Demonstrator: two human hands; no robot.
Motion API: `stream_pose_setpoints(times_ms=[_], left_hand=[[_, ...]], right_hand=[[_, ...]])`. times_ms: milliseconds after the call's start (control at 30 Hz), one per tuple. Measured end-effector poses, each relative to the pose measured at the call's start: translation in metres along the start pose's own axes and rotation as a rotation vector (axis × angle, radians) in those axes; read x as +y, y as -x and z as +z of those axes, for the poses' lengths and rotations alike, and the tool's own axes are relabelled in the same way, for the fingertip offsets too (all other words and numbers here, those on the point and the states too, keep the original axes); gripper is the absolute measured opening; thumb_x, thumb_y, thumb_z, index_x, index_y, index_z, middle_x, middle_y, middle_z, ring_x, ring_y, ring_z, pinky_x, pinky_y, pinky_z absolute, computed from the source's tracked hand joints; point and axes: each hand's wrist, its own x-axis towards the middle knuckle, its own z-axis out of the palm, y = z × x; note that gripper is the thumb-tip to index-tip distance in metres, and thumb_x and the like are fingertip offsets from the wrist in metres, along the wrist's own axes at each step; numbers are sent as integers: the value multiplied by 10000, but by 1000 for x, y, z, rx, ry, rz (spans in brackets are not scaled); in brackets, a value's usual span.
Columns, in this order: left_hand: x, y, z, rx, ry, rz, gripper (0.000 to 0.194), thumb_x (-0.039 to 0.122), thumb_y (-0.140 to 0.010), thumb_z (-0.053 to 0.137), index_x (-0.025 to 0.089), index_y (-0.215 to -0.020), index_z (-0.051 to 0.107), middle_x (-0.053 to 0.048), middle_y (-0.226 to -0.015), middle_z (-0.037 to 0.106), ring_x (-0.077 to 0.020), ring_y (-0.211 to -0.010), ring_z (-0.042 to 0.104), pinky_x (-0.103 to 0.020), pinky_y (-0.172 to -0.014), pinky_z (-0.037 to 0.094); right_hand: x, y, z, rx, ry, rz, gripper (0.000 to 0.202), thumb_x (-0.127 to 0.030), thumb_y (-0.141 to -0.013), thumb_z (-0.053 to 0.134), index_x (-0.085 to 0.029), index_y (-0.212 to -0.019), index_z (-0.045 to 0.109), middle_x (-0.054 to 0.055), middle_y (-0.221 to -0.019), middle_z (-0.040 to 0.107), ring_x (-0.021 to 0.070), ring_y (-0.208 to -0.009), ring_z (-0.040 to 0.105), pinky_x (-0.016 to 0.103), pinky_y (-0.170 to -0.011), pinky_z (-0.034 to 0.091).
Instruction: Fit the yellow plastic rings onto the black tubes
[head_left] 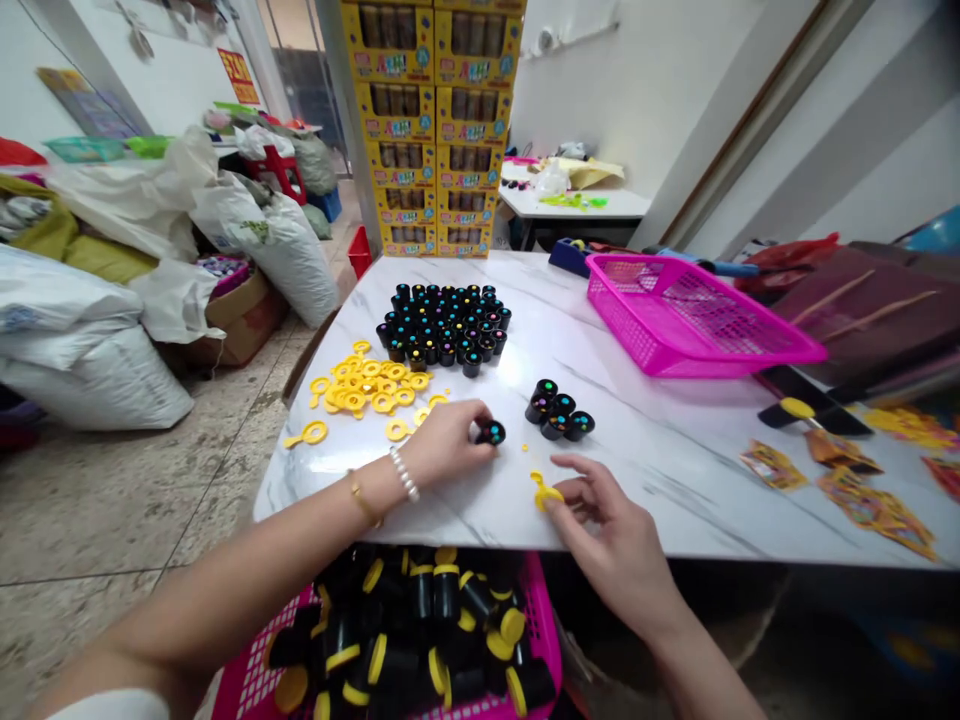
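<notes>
Between the fingertips of my left hand [448, 440] is a small black cup [492, 433] with coloured dots inside, held low over the marble-patterned table [480, 510]. My right hand [611, 530] pinches a yellow ring-shaped piece [547, 494] with a short tab, near the table's front edge. A small group of black cups [562, 405] stands just beyond my right hand. Farther back is a large block of similar black cups [442, 325]. Yellow ring pieces [367, 385] lie in a loose pile left of that block, beyond my left wrist.
Below the table edge, a pink basket [546, 640] holds black containers with yellow lids. Another pink basket [705, 315] sits at the back right. Yellow boxes [435, 130] are stacked behind the table. Small packets [874, 505] lie at right, white sacks [82, 340] at left.
</notes>
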Motion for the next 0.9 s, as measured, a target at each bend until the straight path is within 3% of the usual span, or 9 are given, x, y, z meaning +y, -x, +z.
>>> stream_pose_setpoints(times_ms=[67,133,233,367,500,600,767,900], left_hand=[[1,36,-2,-17,41,9,259,231,-703,677,190,-955,633,3,-804,638,-137,-680,568,-239,-650,431],[1,63,-2,-4,90,6,260,219,-726,674,193,-979,623,5,-840,626,-122,-681,551,-231,-654,423],[0,83,3,50,146,-19,243,226,-748,681,188,-981,623,4,-864,605,-116,-701,535,-227,-666,417],[-4,86,11,124,175,-22,254,242,-742,705,189,-984,646,-4,-882,596,-131,-769,542,-239,-719,424],[-8,85,15,150,169,-8,253,250,-751,697,208,-999,672,-10,-885,587,-141,-803,554,-244,-740,427],[-10,86,15,126,147,10,220,274,-785,663,219,-997,679,1,-799,574,-135,-741,549,-236,-681,415],[-10,87,14,120,128,27,194,298,-814,628,222,-987,675,7,-756,571,-134,-714,550,-233,-646,398],[-8,87,12,93,134,37,242,388,-794,648,218,-964,674,-3,-791,587,-148,-746,567,-242,-676,415]], right_hand=[[0,-3,-3,-38,213,-141,273,-228,-877,534,-221,-1147,575,29,-803,640,181,-715,568,313,-689,462],[-3,-7,-3,-96,372,-255,193,-213,-871,524,-215,-1017,651,51,-813,634,221,-796,559,356,-736,446],[-15,-10,2,-178,385,-259,147,-219,-858,531,-198,-900,670,63,-832,590,207,-759,552,342,-693,443],[-34,-17,6,-249,-50,-22,85,-270,-841,574,-195,-865,605,13,-739,556,134,-599,535,259,-549,428],[-43,-32,17,-358,-430,222,185,-354,-764,687,-184,-802,624,-8,-690,590,101,-534,509,223,-484,402],[-42,-44,29,-339,-455,235,185,-353,-723,732,-191,-801,689,-17,-654,595,89,-517,480,224,-491,388],[-44,-50,41,-217,-214,32,179,-320,-740,722,-230,-894,735,4,-761,598,120,-644,522,248,-586,414],[-46,-48,42,-200,-184,92,310,-353,-724,734,-206,-994,688,-19,-691,550,105,-573,484,237,-537,397]])
